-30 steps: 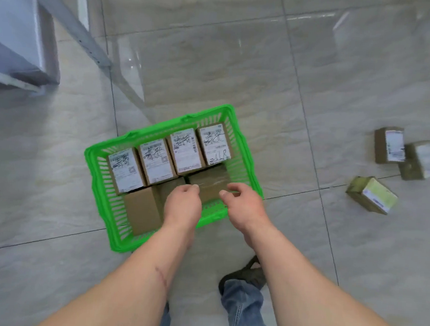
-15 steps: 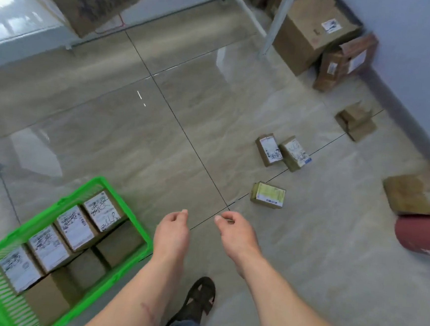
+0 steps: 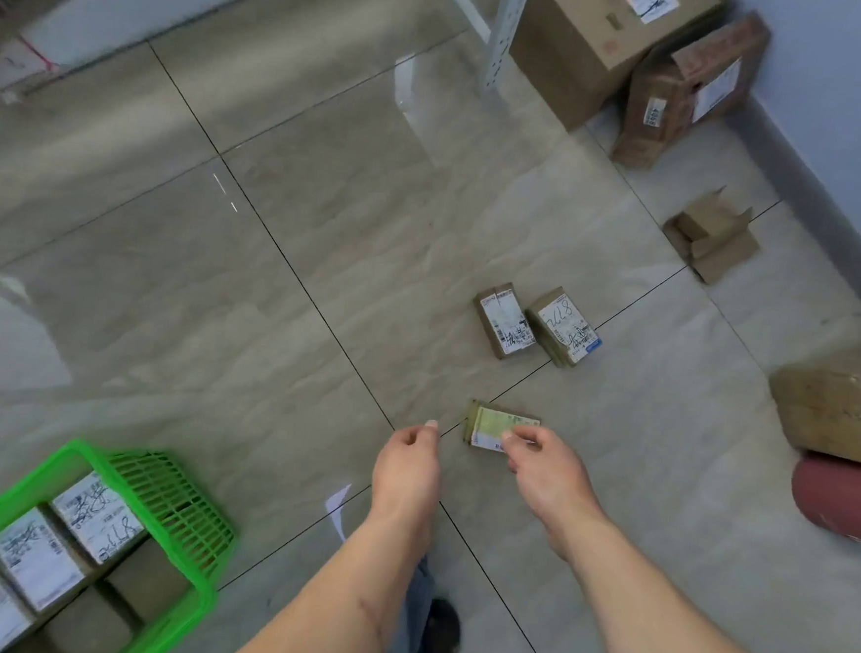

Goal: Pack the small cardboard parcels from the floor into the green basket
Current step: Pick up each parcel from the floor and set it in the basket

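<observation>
Now right hand (image 3: pixel 544 464) reaching, fingertips over green-labelled parcel (image 3: pixel 492 426); left hand (image 3: pixel 407 466) loosely curled.

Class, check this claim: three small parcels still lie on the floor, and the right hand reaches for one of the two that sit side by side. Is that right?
Not quite. In the head view the right hand reaches the lone green-labelled parcel nearest the person, not the side-by-side pair farther away. Three small parcels do remain on the floor.

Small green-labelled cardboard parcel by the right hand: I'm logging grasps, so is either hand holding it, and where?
Cannot be told: the right hand overlaps the small green-labelled cardboard parcel at its near end, fingers curled. The left hand holds nothing.
</observation>
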